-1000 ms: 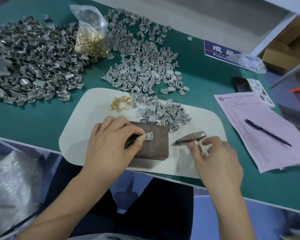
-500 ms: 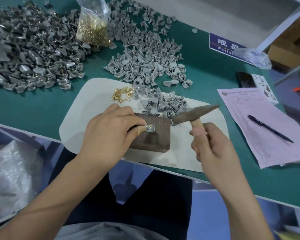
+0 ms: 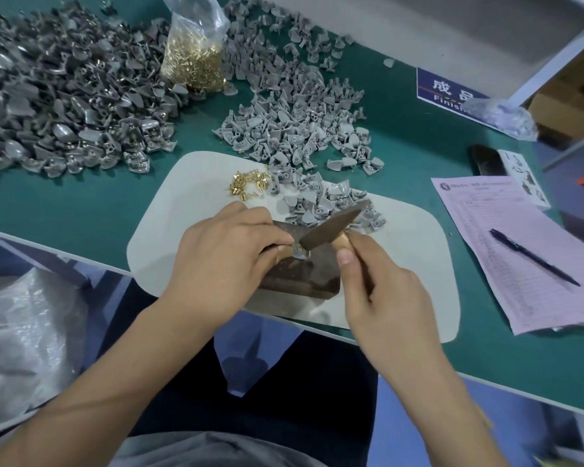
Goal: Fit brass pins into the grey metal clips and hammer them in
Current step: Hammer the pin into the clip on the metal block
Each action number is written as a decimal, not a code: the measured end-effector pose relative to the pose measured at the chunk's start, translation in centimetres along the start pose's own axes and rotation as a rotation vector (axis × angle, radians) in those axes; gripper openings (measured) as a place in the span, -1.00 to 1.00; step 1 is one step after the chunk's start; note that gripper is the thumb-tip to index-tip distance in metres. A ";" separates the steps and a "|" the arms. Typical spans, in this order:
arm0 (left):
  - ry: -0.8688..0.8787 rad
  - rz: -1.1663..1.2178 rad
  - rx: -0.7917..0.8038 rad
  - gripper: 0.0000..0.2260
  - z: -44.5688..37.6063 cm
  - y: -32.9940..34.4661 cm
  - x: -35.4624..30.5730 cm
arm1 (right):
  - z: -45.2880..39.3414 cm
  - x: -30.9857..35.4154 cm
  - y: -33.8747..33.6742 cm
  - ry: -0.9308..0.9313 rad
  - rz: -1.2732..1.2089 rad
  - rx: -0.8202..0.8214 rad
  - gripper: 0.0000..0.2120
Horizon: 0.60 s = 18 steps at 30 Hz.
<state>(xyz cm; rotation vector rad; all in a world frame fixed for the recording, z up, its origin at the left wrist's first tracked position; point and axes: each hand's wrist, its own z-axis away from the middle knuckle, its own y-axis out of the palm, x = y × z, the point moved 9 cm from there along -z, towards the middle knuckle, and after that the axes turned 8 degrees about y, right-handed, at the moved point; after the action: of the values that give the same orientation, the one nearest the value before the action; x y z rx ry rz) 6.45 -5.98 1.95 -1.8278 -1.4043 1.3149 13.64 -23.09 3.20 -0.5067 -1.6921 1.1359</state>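
Hammering step: left hand (image 3: 228, 264) pinches the small grey metal clip (image 3: 299, 253) on the dark block (image 3: 304, 274); right hand (image 3: 381, 298), fingers clamped on the brown-headed hammer (image 3: 331, 227), needs a square strike just beside those fingertips.

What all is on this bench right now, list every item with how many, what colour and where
clip: one, grey, on block under hammer
block: one, brown, on mat
hammer: one, dark head, over clip
mat: one, white, front edge of bench
loose pins: small heap, brass, on mat
pin bag: one, clear, far side
clip piles: three, grey, far left, centre, on mat
form: one, pink, right
pen: one, dark, on form
left hand: holds clip
right hand: grips hammer
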 end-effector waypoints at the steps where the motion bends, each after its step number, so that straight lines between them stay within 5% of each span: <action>1: -0.001 -0.008 0.003 -0.93 0.0 0.0 0.0 | 0.0 -0.1 0.0 0.006 0.050 0.013 -0.70; 5: -0.005 -0.015 -0.001 -0.93 0.0 -0.1 0.1 | 0.2 -0.3 -1.8 0.024 -0.010 -0.121 -0.70; 10: -0.017 -0.016 -0.003 -0.95 0.0 -0.1 0.2 | 0.4 0.3 -0.3 -0.013 0.091 0.000 -0.70; 14: -0.003 0.008 -0.033 -0.97 0.0 -0.3 0.2 | 0.2 0.1 -2.0 0.010 -0.029 -0.148 -0.70; 18: -0.004 0.013 -0.030 -0.86 0.0 -0.2 0.2 | 0.2 0.9 -0.7 -0.047 0.168 -0.008 -0.73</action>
<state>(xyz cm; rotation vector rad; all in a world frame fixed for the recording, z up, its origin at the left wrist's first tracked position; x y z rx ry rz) 6.35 -5.73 2.01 -1.8584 -1.4233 1.3110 13.24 -22.84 4.24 -0.6411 -1.7204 1.2699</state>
